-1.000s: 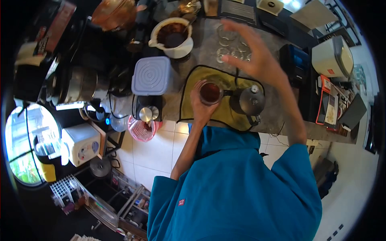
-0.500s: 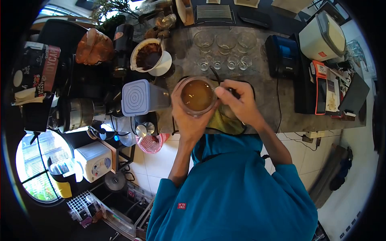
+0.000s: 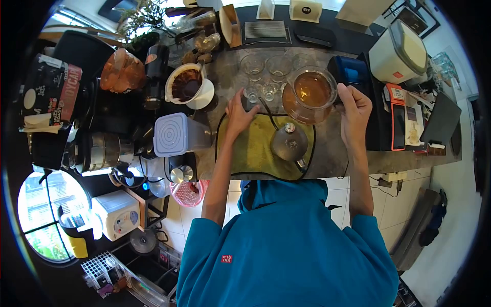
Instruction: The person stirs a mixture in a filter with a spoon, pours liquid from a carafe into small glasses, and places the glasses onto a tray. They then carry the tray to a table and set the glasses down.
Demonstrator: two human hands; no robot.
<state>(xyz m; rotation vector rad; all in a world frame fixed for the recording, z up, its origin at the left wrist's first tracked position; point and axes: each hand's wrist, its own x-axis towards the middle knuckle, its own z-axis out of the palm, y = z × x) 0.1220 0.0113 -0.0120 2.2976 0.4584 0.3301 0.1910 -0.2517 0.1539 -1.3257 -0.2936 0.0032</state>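
Note:
My right hand (image 3: 354,110) is closed on the handle of a glass coffee server (image 3: 292,105) with amber-brown liquid inside. The server is held up over the right part of the counter, hiding some of the glasses behind it. My left hand (image 3: 239,116) reaches forward with thumb and fingers apart, beside the leftmost small glass (image 3: 251,94). Another small glass (image 3: 269,93) stands to its right. Behind them are larger clear glasses (image 3: 252,66). A dark gooseneck kettle (image 3: 290,145) rests on a green cloth (image 3: 245,153) between my arms.
On the left stand a white dripper (image 3: 203,95) with a used filter and a lidded plastic container (image 3: 173,134). To the right are a blue-and-black printer (image 3: 350,71) and a white bin (image 3: 399,51). A slatted tray (image 3: 265,31) lies at the back.
The server has gone from between both hands to the right, now held by my right hand alone. My left hand has let go of it and opened near the small glasses. The kettle is uncovered.

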